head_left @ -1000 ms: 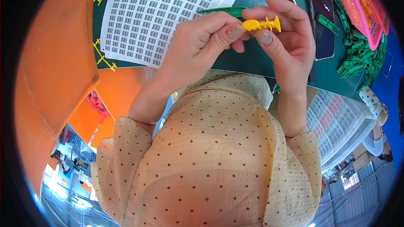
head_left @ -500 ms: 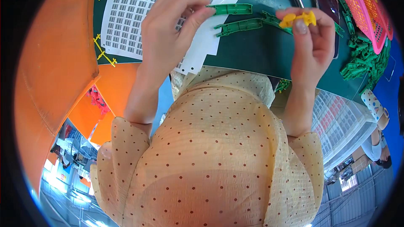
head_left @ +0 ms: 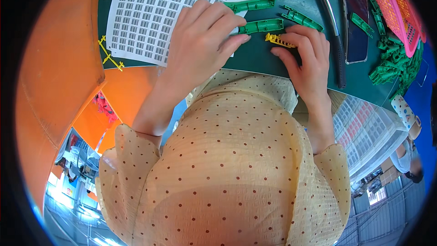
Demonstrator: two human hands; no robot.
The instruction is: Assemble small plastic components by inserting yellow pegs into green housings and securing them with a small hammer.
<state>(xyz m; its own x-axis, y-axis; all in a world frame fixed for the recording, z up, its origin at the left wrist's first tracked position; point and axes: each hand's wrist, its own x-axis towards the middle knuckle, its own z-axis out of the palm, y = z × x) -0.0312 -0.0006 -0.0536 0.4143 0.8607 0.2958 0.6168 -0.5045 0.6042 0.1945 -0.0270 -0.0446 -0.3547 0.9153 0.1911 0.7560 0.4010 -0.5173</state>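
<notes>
My left hand (head_left: 205, 41) pinches one end of a long green plastic shell piece (head_left: 263, 26) between thumb and fingers, low over the table. To its right, my right hand (head_left: 309, 57) holds a small yellow plastic part (head_left: 278, 41) with a row of ridges. The yellow part is close to the green piece's right end; whether they touch I cannot tell. Another green shell piece (head_left: 255, 4) lies just beyond, partly behind the left fingers. A third green piece (head_left: 302, 18) rests above my right knuckles.
Printed label sheets (head_left: 145, 18) lie at the left, beside thin yellow sprues (head_left: 109, 53). At the right are a hammer (head_left: 330, 13), a phone (head_left: 356, 48) with a green piece (head_left: 362, 25) on it, a pink basket (head_left: 387, 4) and a heap of green parts (head_left: 393, 64).
My right hand has come down and left with the yellow part, now turned ridged side visible. My left hand has shifted from the farther green piece to the nearer one.
</notes>
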